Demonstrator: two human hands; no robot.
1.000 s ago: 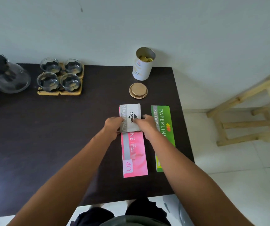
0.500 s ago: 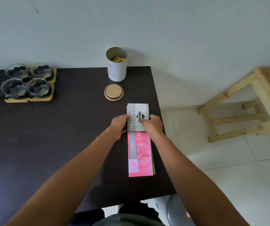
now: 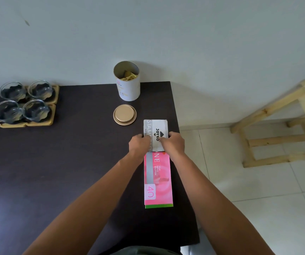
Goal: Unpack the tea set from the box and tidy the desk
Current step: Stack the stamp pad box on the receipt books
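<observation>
Surface (image 3: 56, 172): a dark desk against a pale wall; broad, flat and firm, with its right edge running close beside the stack of packs.
Glass cups (image 3: 22, 102): four stood on wooden coasters (image 3: 26, 124) at the far left, well apart from the hands; likely fragile and smooth, best taken by the wall of each cup or carried by the coaster.
Tin (image 3: 127, 81): stood upright and open at the back edge, wrappers showing inside; probably light and rigid, easy to grip round the body.
Lid (image 3: 124, 114): lay flat just in front of the tin, off it.
Pink pack (image 3: 158, 179): lay flat near the right edge on a green pack (image 3: 159, 205), only a strip of which showed; both looked thin, light and slightly flexible.
Stamp pad box (image 3: 156, 135): rested on the far end of the pink pack; small cardboard, likely light, best held by its long sides.
Left hand (image 3: 139, 144): pressed against the box's left side.
Right hand (image 3: 172, 143): pressed against its right side, the two hands clamping the box between them.
</observation>
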